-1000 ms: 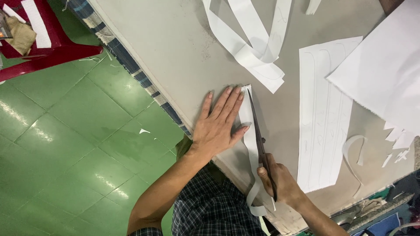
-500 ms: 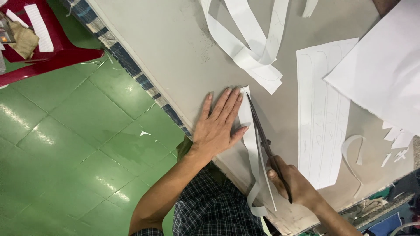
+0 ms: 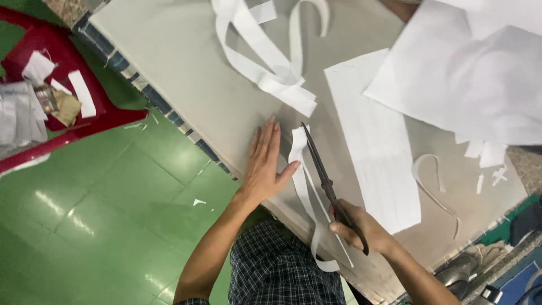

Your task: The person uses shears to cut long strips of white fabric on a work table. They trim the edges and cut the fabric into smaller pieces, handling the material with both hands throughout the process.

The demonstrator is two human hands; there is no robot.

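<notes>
On the table [image 3: 186,73], your left hand [image 3: 265,164] presses flat at nine o'clock of the paper strip [image 3: 302,181]. Your right hand [image 3: 355,226] squeezes the scissors [image 3: 322,169]; they could nick your thumb.

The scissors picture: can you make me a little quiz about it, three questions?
1. True or false: the right hand holds the scissors.
2. What does the left hand do? A) lies flat on the table B) holds a cup C) waves in the air
3. Fill in: the scissors cut along a white paper ____.

Key: 1 true; 2 A; 3 strip.
</notes>
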